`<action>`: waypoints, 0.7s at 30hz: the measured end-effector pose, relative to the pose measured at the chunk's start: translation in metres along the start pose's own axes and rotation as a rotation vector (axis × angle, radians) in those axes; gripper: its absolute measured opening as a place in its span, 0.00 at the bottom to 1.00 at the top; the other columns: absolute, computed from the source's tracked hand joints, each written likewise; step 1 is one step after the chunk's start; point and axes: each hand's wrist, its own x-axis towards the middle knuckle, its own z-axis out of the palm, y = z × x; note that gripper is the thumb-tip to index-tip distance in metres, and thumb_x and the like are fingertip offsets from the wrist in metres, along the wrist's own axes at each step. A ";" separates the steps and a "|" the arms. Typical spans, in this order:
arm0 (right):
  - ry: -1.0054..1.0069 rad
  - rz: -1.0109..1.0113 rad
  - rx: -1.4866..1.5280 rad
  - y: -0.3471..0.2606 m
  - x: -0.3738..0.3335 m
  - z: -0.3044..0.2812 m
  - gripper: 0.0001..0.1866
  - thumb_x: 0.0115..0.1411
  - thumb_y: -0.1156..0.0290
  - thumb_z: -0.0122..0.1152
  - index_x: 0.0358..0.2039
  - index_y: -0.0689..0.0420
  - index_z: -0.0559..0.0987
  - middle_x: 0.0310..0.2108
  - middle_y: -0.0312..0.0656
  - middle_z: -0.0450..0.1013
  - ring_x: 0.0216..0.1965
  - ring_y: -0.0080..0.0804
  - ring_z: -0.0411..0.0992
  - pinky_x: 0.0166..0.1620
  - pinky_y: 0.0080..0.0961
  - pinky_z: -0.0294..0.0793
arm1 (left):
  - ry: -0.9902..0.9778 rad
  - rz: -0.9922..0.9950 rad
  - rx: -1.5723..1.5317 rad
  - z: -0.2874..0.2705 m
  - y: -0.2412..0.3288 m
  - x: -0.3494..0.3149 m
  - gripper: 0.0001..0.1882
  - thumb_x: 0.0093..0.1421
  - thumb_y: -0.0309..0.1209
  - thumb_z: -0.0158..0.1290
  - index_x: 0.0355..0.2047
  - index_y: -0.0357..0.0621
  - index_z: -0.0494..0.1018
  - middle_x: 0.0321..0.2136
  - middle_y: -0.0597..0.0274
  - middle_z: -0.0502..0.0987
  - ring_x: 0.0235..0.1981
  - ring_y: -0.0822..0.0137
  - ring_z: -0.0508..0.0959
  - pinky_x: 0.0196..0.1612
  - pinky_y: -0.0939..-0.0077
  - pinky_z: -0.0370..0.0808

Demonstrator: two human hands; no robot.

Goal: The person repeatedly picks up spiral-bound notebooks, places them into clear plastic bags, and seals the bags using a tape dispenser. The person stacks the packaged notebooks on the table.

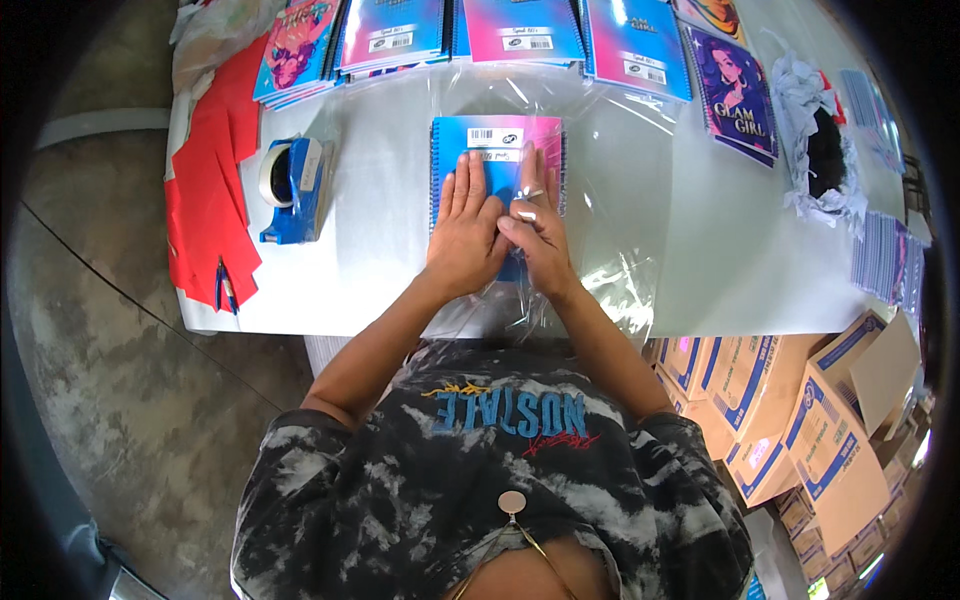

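Together, hands (464, 232) (540, 232) touch a rectangular spiral-bound notebook (503, 180) amid wrinkled clear film (610, 285).

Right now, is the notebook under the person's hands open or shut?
Shut: the notebook lies flat, its blue-and-pink cover and white label facing up, with the left hand and right hand over it.

I'm seeing the nearest notebook (503, 177) blending blue into pink, the tape dispenser (306, 190) is shining blue, the sheets (215, 172) are blazing red, the bench (375, 265) is looking greyish-white, and the shirt (480, 480) is mixing black with cloudy grey blotches
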 end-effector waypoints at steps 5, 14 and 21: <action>0.000 -0.051 -0.650 0.002 0.004 0.022 0.13 0.56 0.63 0.52 0.26 0.60 0.78 0.63 0.59 0.45 0.66 0.53 0.38 0.64 0.49 0.31 | -0.030 -0.129 -0.982 -0.023 -0.006 0.013 0.33 0.58 0.37 0.45 0.61 0.41 0.50 0.60 0.43 0.55 0.63 0.55 0.52 0.64 0.64 0.45; 0.009 -0.086 -0.836 -0.007 0.008 0.023 0.14 0.53 0.63 0.53 0.23 0.60 0.79 0.61 0.58 0.52 0.65 0.50 0.46 0.64 0.47 0.40 | 0.434 -0.397 0.047 -0.063 -0.027 0.171 0.31 0.53 0.34 0.54 0.57 0.43 0.58 0.31 0.51 0.77 0.31 0.52 0.77 0.34 0.60 0.73; 0.017 -0.064 -0.683 0.001 0.006 0.016 0.16 0.57 0.62 0.48 0.25 0.60 0.79 0.62 0.57 0.51 0.65 0.51 0.45 0.64 0.45 0.37 | 0.231 -0.007 0.411 -0.014 -0.043 0.011 0.29 0.61 0.38 0.42 0.60 0.38 0.53 0.62 0.49 0.50 0.63 0.44 0.47 0.60 0.44 0.46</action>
